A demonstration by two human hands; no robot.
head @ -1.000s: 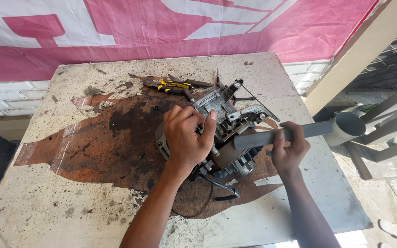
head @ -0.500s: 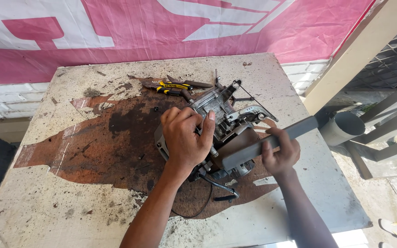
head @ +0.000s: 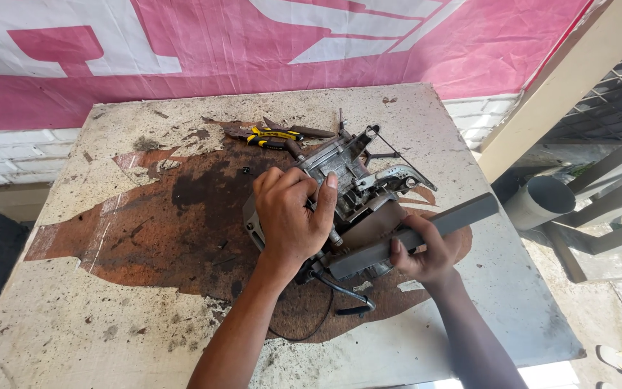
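A greasy metal engine assembly (head: 358, 176) lies in the middle of a stained table (head: 109, 310). My left hand (head: 289, 216) grips the assembly's near left side, thumb up on the casing. My right hand (head: 426, 252) is closed around a long flat grey metal bar (head: 412, 234), which lies slanted across the assembly's near side with its far end pointing up and right. A black cable (head: 347, 295) trails from the assembly toward me.
Yellow-handled pliers (head: 271, 135) and other dark tools lie at the table's far side. A pink and white banner (head: 253, 50) hangs behind. Off the table's right edge are a grey pipe (head: 541, 202), a beam and metal framing.
My right hand has drawn the bar leftward and lower, from over the pipe at the right to across the assembly. My left hand has stayed put.
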